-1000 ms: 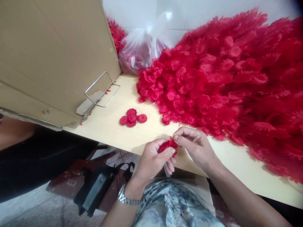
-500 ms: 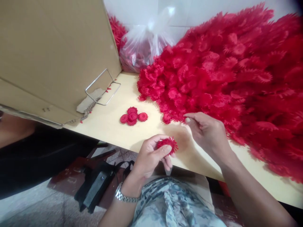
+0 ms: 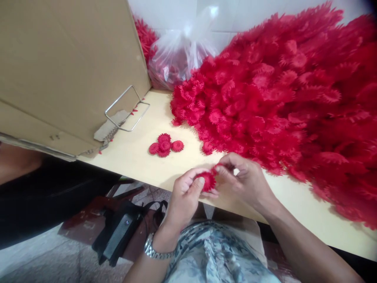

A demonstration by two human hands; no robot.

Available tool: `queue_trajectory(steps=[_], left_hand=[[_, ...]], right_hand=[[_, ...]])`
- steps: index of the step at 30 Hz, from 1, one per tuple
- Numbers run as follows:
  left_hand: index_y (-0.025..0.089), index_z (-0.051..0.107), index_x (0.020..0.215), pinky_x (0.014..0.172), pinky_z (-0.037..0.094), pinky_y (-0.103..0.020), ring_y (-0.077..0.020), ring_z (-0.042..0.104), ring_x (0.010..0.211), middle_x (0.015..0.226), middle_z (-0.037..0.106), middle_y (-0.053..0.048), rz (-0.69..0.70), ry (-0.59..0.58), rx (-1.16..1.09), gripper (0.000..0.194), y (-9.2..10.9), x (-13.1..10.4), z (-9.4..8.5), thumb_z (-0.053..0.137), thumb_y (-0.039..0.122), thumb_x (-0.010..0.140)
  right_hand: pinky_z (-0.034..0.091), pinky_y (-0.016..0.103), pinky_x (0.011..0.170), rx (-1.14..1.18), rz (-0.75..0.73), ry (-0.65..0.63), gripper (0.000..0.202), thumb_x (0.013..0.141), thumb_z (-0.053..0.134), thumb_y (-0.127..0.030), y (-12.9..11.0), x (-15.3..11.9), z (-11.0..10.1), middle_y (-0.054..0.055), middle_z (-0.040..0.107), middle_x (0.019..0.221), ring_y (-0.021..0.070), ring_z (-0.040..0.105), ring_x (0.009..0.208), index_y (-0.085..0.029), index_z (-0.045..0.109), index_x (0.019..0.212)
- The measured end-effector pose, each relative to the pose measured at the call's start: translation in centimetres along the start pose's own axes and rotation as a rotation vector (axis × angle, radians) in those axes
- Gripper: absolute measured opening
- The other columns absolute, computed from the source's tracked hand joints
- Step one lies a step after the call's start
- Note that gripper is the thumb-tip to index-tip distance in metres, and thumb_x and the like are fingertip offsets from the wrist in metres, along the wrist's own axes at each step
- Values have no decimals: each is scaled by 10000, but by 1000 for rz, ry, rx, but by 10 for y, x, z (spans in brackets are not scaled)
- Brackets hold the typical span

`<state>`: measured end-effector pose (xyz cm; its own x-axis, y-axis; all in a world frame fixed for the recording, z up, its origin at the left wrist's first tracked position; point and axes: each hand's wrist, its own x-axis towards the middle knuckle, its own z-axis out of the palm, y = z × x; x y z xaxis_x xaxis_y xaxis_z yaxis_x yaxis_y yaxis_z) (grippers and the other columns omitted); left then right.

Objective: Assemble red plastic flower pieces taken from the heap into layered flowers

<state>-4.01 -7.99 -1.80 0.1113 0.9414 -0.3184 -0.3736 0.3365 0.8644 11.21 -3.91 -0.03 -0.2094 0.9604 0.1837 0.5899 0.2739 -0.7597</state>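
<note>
Over the table's front edge, my left hand (image 3: 185, 194) is closed around a stack of red artificial flower pieces (image 3: 208, 181) with fringed rims, its thumb lying across the top. My right hand (image 3: 246, 177) pinches a small red flower piece (image 3: 217, 168) between thumb and fingertips, right beside the stack. Whether the two touch I cannot tell. Just behind the hands lies a small cluster of red flower pieces (image 3: 164, 146). A huge heap of loose red flower pieces (image 3: 250, 90) spreads from the middle to the right.
A tall cardboard box (image 3: 70, 70) stands on the left, with a bent wire frame (image 3: 129, 108) at its foot. A tied clear plastic bag (image 3: 173, 59) of red pieces sits at the back. Below the table (image 3: 141, 165) a black bag (image 3: 119, 232) rests on a stool. Part of another person (image 3: 53, 192) shows at left.
My right hand has moved left and down from the heap's edge to the left hand, bringing a red flower piece. My left hand has stayed nearly in place, its stack turned slightly.
</note>
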Motion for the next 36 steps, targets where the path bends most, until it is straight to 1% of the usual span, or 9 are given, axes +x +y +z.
queue_trajectory(steps=[3, 9, 12, 17, 22, 26, 28, 32, 36], left_hand=[[125, 596, 933, 603, 568, -285, -164, 677, 574, 704, 700, -47, -12, 47, -37, 228, 5, 0, 1, 635, 278, 768], [112, 581, 913, 586, 563, -284, -175, 681, 568, 712, 713, -67, -55, 31, -150, 276, 9, 3, 6, 689, 256, 703], [110, 587, 850, 545, 549, -258, -158, 664, 517, 629, 697, -47, -40, 77, -134, 231, 7, 4, 6, 691, 249, 697], [117, 598, 779, 486, 540, -261, -154, 639, 470, 554, 667, -27, -36, 103, -80, 220, 5, 3, 6, 693, 295, 692], [119, 591, 738, 457, 519, -241, -134, 614, 440, 551, 655, -19, 10, 80, -103, 189, 6, 2, 5, 678, 284, 706], [133, 579, 865, 536, 542, -267, -152, 653, 518, 633, 692, -27, 30, 58, -173, 184, 7, 2, 4, 657, 169, 702], [128, 580, 843, 539, 537, -259, -148, 653, 524, 646, 693, -33, 14, 54, -173, 148, 7, 2, 5, 635, 142, 707], [113, 609, 786, 536, 522, -237, -129, 644, 544, 721, 702, -53, 12, 49, -171, 61, 8, 3, 6, 596, 123, 727], [99, 625, 741, 501, 505, -213, -109, 619, 508, 684, 692, -50, 12, 71, -171, 42, 7, 4, 6, 608, 135, 727]], right_hand=[[403, 257, 540, -313, -82, 169, 120, 831, 507, -220, 16, 11, -12, 26, 613, 684, 155, 559, 610, -192, 605, 768], [466, 384, 737, -718, -195, 180, 271, 849, 465, -198, 31, 21, -22, 130, 640, 942, 274, 579, 868, -143, 635, 1053], [473, 373, 702, -712, -202, 208, 252, 860, 460, -209, 32, 19, -21, 103, 648, 865, 261, 592, 827, -166, 637, 1035], [444, 283, 584, -542, -189, 201, 177, 881, 467, -230, 30, 18, -22, 45, 670, 789, 195, 623, 725, -218, 633, 823], [317, 262, 465, -625, -150, 145, 327, 882, 479, -341, 28, 19, -23, 20, 559, 540, 159, 544, 524, -207, 539, 590], [399, 267, 545, -596, -171, 155, 160, 859, 491, -268, 32, 20, -23, 40, 652, 733, 193, 612, 672, -202, 630, 903], [442, 280, 593, -567, -182, 138, 259, 828, 473, -180, 35, 20, -22, 57, 668, 843, 206, 627, 741, -191, 608, 1049], [480, 296, 613, -570, -230, 85, 439, 726, 412, -55, 37, 20, -23, 96, 652, 928, 220, 621, 784, -147, 594, 1115], [503, 330, 667, -631, -273, 137, 485, 672, 395, -17, 36, 19, -23, 103, 640, 875, 240, 601, 803, -127, 614, 1092]])
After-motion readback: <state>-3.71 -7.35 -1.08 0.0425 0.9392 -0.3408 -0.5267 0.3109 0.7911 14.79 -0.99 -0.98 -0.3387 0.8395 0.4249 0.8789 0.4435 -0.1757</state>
